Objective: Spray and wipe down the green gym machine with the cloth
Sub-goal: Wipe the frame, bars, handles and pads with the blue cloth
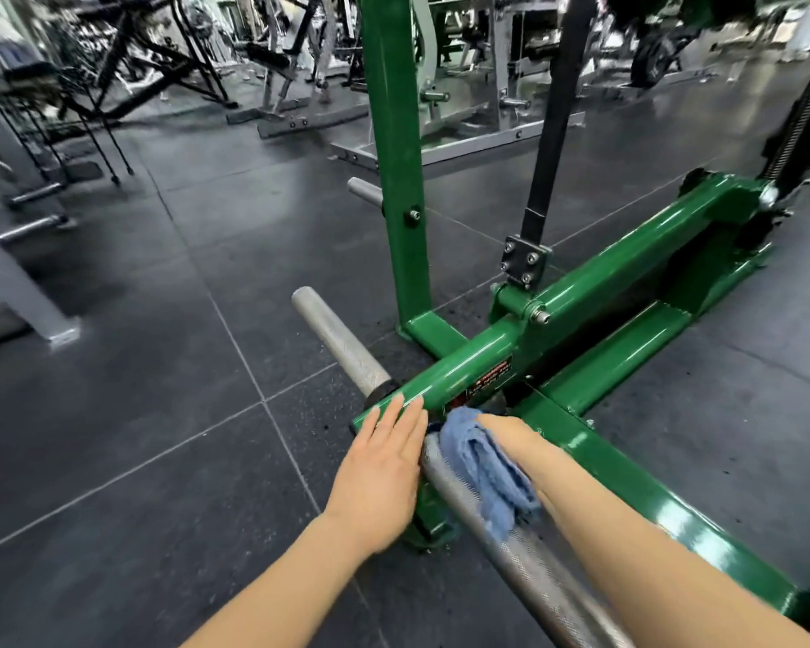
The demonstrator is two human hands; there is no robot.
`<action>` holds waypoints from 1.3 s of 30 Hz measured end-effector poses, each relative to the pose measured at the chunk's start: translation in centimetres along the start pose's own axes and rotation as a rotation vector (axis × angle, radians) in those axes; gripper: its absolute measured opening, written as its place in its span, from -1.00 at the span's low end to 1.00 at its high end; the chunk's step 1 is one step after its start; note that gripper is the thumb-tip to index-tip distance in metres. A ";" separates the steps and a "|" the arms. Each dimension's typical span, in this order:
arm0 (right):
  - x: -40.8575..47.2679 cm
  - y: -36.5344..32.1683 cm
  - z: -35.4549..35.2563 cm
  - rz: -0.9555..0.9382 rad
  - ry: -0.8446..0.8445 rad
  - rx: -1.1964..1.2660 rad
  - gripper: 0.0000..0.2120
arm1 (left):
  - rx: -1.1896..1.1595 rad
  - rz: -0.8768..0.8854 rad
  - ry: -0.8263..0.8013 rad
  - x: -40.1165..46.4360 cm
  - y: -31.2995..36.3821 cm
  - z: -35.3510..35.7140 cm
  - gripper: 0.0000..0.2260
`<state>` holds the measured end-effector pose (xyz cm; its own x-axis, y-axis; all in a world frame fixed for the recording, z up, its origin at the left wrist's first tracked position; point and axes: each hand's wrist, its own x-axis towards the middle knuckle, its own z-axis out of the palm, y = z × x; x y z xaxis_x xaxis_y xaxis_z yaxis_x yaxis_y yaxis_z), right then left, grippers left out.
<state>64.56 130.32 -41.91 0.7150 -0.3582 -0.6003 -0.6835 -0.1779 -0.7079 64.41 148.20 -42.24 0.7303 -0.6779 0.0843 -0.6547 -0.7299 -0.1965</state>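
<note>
- Glossy green gym machine [595, 292] frame, red-and-black warning label [487, 378].
- Light blue cloth [482, 465], textured weave.
- Silver knurled bars [335, 341].
- Dark grey speckled floor tiles [160, 367], pale seams.

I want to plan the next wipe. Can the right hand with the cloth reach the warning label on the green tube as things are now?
Probably yes. The right hand holds the blue cloth just below the warning label on the green tube, and nothing lies between them. The left hand rests further left, out of the way.
</note>
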 end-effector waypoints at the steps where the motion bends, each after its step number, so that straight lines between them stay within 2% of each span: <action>1: 0.4 0.4 -0.1 -0.018 -0.018 -0.025 -0.82 | -0.003 0.026 0.029 -0.1 -0.4 0.4 -0.44; 3: 0.5 0.5 0.3 -0.219 0.034 -0.278 -0.78 | -0.019 0.076 0.045 0.1 -1.4 0.7 -0.53; 5: -0.7 0.5 1.1 -0.401 0.177 -0.579 -0.68 | -0.007 0.125 0.100 0.4 -2.1 0.8 -0.51; 6: -1.4 0.1 1.3 -0.441 0.225 -0.612 -0.64 | -0.002 0.171 0.107 0.6 -2.4 1.1 -0.51; 8: -1.7 -0.6 1.4 -0.439 0.247 -0.569 -0.67 | 0.013 0.215 0.074 1.5 -2.5 0.8 -0.47; 11: -1.0 -1.1 1.2 -0.358 0.140 -0.472 -0.74 | 0.012 0.271 0.095 3.2 -2.6 0.4 -0.54; 15: -0.3 -0.7 0.7 -0.293 0.071 -0.339 -0.74 | 0.082 0.359 0.062 4.1 -2.9 -0.2 -0.49; 18: -1.5 -0.4 1.1 -0.406 0.153 -0.497 -0.76 | 0.138 0.450 0.087 4.7 -3.5 -0.6 -0.48; 21: -2.9 -0.6 1.4 -0.575 0.243 -0.708 -0.83 | 0.150 0.467 0.085 5.9 -4.0 -0.9 -0.46; 23: -2.5 -0.9 0.6 -0.586 0.153 -0.687 -0.83 | 0.171 0.490 0.090 6.3 -3.9 -0.3 -0.44; 26: -0.5 -1.4 -1.2 -0.451 -0.051 -0.566 -0.74 | 0.170 0.483 0.091 6.4 -3.9 0.2 -0.41; 29: 0.3 -1.1 -1.6 -0.375 -0.151 -0.533 -0.82 | 0.164 0.489 0.076 6.5 -3.7 0.3 -0.41; 30: -0.3 -1.1 -1.3 -0.389 -0.125 -0.560 -0.84 | 0.158 0.487 0.065 6.4 -3.7 0.3 -0.41; 34: -3.7 -1.7 0.2 -0.575 0.169 -0.829 -0.85 | 0.129 0.498 0.093 6.4 -3.8 0.3 -0.43; 35: -3.7 -1.8 0.3 -0.581 0.186 -0.827 -0.84 | 0.113 0.499 0.095 6.5 -3.8 0.3 -0.44; 39: -0.9 -2.0 -1.3 -0.394 -0.077 -0.708 -0.80 | 0.083 0.493 0.082 6.5 -3.8 0.4 -0.41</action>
<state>65.11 129.84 -39.48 0.9131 -0.0886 -0.3980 -0.2914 -0.8246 -0.4849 71.72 146.64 -41.35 0.3180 -0.9474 0.0373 -0.8978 -0.3136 -0.3091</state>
